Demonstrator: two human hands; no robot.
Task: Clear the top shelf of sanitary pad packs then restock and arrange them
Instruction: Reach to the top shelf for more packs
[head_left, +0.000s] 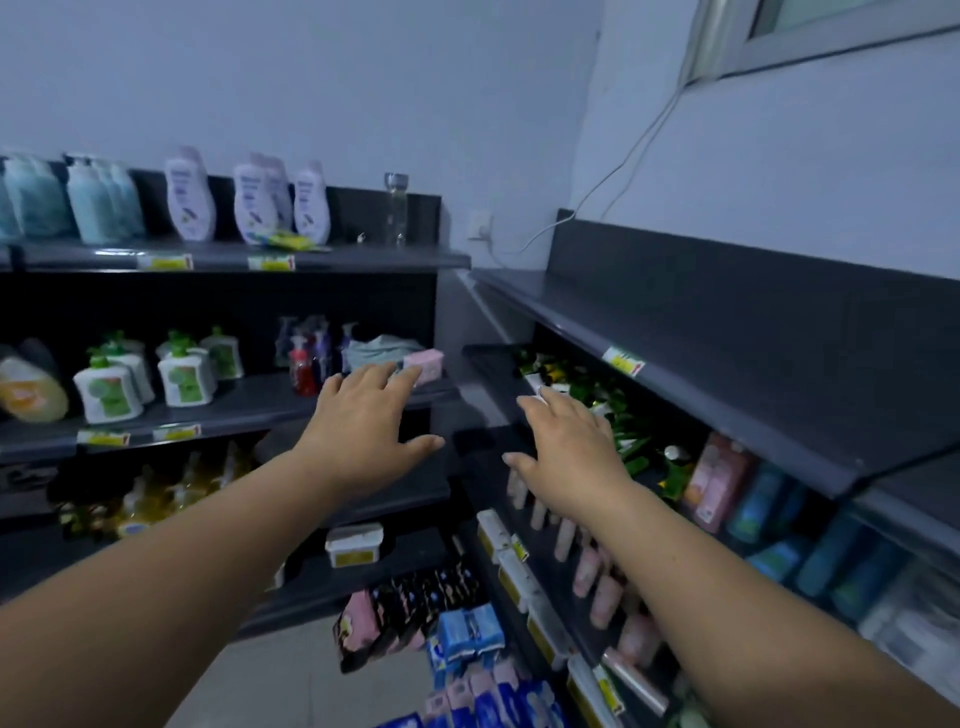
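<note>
Both hands out, fingers spread, gripping nothing: left hand mid-frame, right hand just beside it. Top shelf at right looks bare. Pad packs piled bottom centre, prob. parked there for restocking.

The whole view is softened by blur, so the print on the price labels and on the lotion bottles cannot be read. The near corner of a pink pack is covered by the fingertips of the left hand — whether it is touched cannot be told. Part of the green-wrapped goods is hidden behind the right hand. Both forearms are cut off by the lower edge, as are the lowest blue packs. The window is cropped at the top right corner, and the teal bottles are clipped by the left edge.
</note>
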